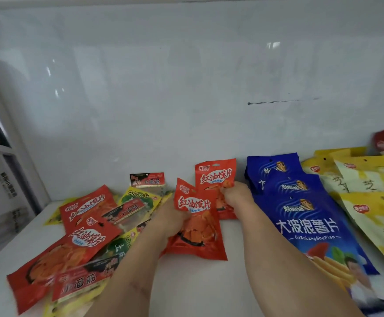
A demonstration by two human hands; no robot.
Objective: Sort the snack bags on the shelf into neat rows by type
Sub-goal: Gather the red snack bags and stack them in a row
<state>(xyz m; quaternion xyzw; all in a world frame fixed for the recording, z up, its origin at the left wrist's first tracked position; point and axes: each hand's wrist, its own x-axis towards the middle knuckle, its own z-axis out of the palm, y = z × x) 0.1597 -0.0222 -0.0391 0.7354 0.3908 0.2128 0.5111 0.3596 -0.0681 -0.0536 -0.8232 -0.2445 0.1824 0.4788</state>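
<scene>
1. Two hands each grip one orange-red glossy plastic snack bag: left hand closed on the front bag, right hand pinching the rear bag, at the white shelf's middle.
2. Done, it seems: blue chip bags and yellow bags are rowed toward the right edge.
3. Left to do: the mixed pile near the left edge.

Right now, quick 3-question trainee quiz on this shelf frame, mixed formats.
1. True or false: the blue potato chip bags lie in an overlapping row right of both hands.
2. What does the left hand grip?
A. an orange-red bag
B. a yellow bag
C. nothing
3. Fill in: the right hand grips the ____ orange-red bag, nearer the back wall.

Key: 1 true; 2 A; 3 rear.
</scene>
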